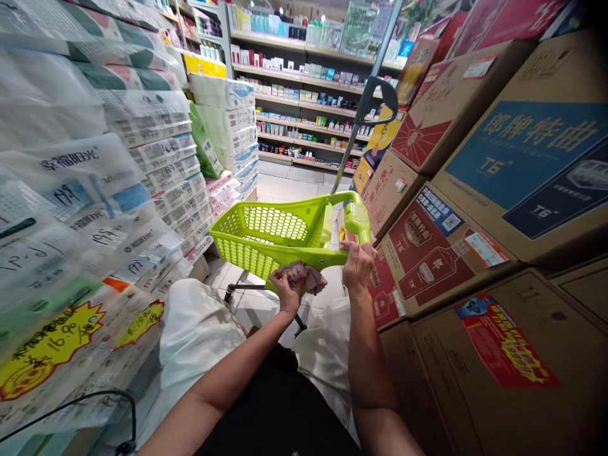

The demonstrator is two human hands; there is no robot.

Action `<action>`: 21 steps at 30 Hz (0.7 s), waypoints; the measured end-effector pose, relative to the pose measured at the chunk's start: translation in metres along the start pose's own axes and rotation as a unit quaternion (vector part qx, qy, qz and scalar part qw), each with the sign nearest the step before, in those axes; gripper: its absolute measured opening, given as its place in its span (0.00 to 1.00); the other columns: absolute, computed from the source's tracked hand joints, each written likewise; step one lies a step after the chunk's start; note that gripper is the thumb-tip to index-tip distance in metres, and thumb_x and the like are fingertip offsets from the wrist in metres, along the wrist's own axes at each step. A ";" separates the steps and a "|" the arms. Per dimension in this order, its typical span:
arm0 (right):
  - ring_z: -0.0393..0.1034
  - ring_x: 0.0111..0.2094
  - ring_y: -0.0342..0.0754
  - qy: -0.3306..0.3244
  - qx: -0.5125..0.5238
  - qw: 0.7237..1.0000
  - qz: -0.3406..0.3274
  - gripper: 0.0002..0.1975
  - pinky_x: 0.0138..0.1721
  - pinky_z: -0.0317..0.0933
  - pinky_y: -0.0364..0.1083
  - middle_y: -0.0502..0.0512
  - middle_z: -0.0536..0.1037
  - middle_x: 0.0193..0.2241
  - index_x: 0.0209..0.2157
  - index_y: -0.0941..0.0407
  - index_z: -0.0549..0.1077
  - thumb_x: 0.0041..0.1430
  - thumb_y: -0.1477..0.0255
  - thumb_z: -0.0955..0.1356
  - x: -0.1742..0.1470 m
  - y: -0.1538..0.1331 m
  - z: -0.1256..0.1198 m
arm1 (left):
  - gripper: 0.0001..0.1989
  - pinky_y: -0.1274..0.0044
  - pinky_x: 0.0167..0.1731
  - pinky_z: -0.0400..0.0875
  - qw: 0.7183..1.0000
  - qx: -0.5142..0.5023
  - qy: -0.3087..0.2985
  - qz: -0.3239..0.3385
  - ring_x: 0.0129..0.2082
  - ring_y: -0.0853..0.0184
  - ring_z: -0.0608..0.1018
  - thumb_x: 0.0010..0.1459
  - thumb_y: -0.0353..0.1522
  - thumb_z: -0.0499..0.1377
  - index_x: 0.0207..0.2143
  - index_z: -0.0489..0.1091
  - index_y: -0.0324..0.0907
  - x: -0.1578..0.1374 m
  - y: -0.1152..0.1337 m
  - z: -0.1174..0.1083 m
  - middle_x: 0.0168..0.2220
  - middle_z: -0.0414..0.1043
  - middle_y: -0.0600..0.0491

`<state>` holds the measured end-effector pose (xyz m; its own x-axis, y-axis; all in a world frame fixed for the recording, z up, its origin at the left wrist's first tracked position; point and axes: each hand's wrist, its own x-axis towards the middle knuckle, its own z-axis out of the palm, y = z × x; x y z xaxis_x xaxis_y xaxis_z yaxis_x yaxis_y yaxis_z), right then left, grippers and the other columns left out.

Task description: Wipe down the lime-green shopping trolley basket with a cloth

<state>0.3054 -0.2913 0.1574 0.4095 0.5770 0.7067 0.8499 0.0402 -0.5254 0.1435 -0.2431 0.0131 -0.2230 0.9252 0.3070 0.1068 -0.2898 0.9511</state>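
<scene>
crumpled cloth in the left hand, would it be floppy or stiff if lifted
The cloth is probably floppy: it bunches in the left hand, with a loose, creased end spreading past it. It is likely light too, being small beside the green basket.

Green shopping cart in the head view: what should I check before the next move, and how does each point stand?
1. Left hand holding the cloth: ok.
2. Cloth at the near side of the green shopping cart: ok.
3. Right hand on the cart's handle end: ok.
4. Elbow room: not ok, arguably; the red-printed carton is close beside the right hand.
5. Cart kept from rolling: cannot tell.
6. Cloth damp or dry: cannot tell.
</scene>
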 end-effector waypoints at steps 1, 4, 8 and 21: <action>0.69 0.40 0.54 0.001 0.002 1.000 0.000 0.34 0.53 0.53 0.54 0.56 0.84 0.34 0.39 0.53 0.81 0.75 0.59 0.48 0.000 0.000 0.000 | 0.22 0.60 0.60 0.68 1.000 0.002 0.009 0.000 0.53 0.54 0.72 0.50 0.44 0.72 0.40 0.72 0.42 -0.001 0.001 -0.001 0.49 0.64 0.44; 0.69 0.40 0.53 0.003 0.003 1.000 0.001 0.34 0.53 0.54 0.54 0.56 0.84 0.33 0.39 0.53 0.82 0.75 0.59 0.48 -0.001 -0.002 0.001 | 0.18 0.65 0.53 0.73 0.999 -0.041 -0.028 -0.005 0.47 0.60 0.74 0.58 0.46 0.67 0.40 0.68 0.44 -0.004 0.006 0.001 0.42 0.67 0.49; 0.69 0.40 0.53 0.000 -0.007 1.000 0.006 0.34 0.53 0.54 0.54 0.56 0.84 0.33 0.38 0.53 0.81 0.75 0.60 0.48 -0.001 -0.003 0.001 | 0.15 0.68 0.52 0.72 0.997 -0.080 -0.017 0.013 0.45 0.63 0.75 0.64 0.42 0.61 0.48 0.63 0.47 -0.004 0.009 0.013 0.44 0.68 0.50; 0.69 0.40 0.53 0.003 -0.008 1.000 0.007 0.35 0.54 0.53 0.55 0.56 0.83 0.32 0.38 0.53 0.82 0.75 0.59 0.47 -0.004 -0.005 0.002 | 0.10 0.55 0.63 0.64 0.977 0.057 -0.033 0.202 0.60 0.52 0.65 0.64 0.35 0.61 0.47 0.73 0.45 -0.008 -0.004 0.017 0.56 0.57 0.42</action>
<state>0.2994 -0.2923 0.1565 0.4238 0.5727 0.7017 0.8489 0.0190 -0.5282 0.1610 -0.2458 0.0063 -0.0767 0.7556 0.6505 0.2815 -0.6095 0.7411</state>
